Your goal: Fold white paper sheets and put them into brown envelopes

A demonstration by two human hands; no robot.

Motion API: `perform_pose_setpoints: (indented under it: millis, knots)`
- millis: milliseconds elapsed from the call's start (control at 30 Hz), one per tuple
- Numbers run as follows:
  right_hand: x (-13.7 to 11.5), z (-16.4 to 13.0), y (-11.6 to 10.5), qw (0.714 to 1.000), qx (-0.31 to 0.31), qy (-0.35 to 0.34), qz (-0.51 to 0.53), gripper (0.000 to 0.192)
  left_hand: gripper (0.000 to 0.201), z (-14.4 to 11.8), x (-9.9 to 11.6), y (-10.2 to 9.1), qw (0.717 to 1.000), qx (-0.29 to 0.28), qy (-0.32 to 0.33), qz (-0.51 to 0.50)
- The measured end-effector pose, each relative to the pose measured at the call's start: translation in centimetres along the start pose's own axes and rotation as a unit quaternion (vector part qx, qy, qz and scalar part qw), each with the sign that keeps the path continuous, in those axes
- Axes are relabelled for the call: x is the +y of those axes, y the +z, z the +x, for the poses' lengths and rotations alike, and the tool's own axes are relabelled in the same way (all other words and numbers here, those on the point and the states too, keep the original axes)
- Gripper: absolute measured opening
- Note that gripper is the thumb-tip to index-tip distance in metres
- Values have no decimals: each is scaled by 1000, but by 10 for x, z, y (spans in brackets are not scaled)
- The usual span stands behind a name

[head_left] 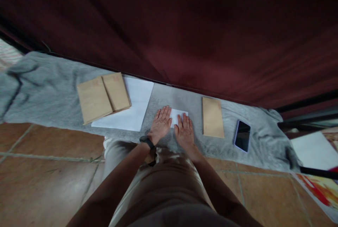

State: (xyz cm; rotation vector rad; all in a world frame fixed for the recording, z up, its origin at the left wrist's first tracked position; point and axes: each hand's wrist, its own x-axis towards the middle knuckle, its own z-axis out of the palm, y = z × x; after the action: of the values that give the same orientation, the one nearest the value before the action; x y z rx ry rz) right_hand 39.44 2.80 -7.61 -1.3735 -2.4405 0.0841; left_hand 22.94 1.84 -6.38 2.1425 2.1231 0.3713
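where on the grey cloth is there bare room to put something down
Bare grey cloth lies left of the stacked brown envelopes, and a smaller strip between the phone and the cloth's right edge. A narrow gap separates the single envelope from the phone. The middle is crowded: left hand and right hand press flat on folded white paper, beside the white sheet.

Both forearms are bare, with no sleeves reaching them. A black wristband with a dark, blocky watch-like body sits on the left wrist, just behind the left hand (160,125). The right hand (185,132) carries no rings. Light beige trousers cover the legs.
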Motion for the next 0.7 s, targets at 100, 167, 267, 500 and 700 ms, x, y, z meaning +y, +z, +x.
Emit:
perform_pose_setpoints:
  millis: [100,167,267,500,700]
  knots:
    - [1,-2,1,1000,14,10,-4,57,61,-4,-6,-2,1000,0,-20,-1]
    - [3,-5,2,1000,18,18,-1,60,62,-6,-9,-3,1000,2,-27,-7]
    - [6,-5,1,999,20,27,12,62,63,-8,-11,-3,999,5,-27,-16]
    - [2,21,0,999,-17,26,8,53,63,-7,-12,-4,1000,6,-26,-5]
    - [13,16,5,999,-3,45,-3,63,63,-6,-10,-5,999,-2,-34,6]
